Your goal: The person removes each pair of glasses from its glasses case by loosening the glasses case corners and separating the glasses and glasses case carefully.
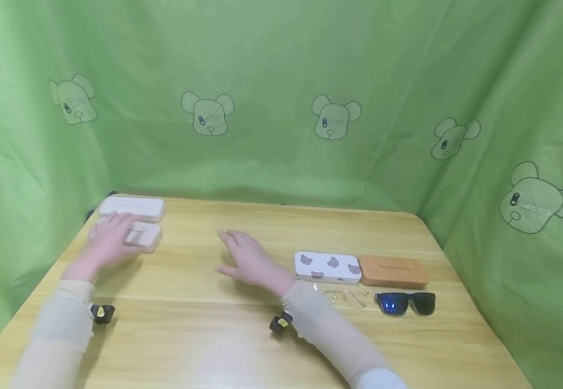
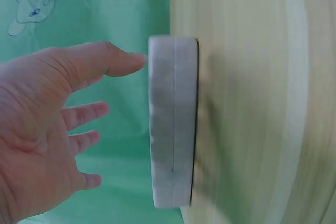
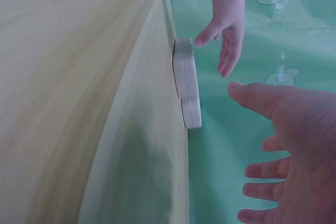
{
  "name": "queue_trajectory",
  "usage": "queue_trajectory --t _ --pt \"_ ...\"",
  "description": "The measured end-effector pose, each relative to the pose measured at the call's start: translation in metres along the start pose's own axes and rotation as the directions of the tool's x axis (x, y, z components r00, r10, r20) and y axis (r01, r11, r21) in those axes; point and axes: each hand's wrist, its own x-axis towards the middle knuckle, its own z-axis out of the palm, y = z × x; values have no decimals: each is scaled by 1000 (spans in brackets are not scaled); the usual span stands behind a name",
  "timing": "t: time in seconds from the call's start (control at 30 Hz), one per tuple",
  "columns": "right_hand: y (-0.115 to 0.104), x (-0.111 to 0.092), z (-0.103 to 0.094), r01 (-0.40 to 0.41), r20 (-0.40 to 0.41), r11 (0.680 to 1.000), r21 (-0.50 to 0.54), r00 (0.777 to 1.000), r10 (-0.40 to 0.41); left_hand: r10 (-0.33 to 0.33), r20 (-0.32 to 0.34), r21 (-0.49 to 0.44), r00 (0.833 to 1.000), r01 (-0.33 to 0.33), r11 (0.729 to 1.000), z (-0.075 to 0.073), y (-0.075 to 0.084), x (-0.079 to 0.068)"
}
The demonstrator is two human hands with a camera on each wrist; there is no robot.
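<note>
Two pale glasses cases lie one behind the other at the table's far left. Above the nearer glasses case [image 1: 146,237] hovers my left hand [image 1: 107,244], its fingers spread and partly covering the lid. In the left wrist view a gap shows between the thumb and that closed case [image 2: 173,124]. The farther glasses case [image 1: 133,206] sits just behind, also closed. My right hand [image 1: 253,262] is held over the middle of the table with its fingers extended and nothing in its grasp. The right wrist view shows both hands apart from the cases.
On the right lie a white bear-print glasses case [image 1: 327,268] and a brown glasses case [image 1: 394,272], side by side. In front of them are thin-framed eyeglasses [image 1: 349,297], partly behind my right sleeve, and dark sunglasses [image 1: 407,303]. A green curtain [image 1: 272,162] surrounds the wooden table [image 1: 203,335].
</note>
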Motion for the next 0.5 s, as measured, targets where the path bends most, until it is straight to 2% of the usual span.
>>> queue_trajectory --t 0.23,0.5 --pt "-19 21 7 46 9 999 -6 999 -46 1 19 102 1000 -3 995 -4 -19 -2" --pt "-34 40 23 66 37 998 -15 997 -66 -17 38 172 999 11 985 -1 -45 8"
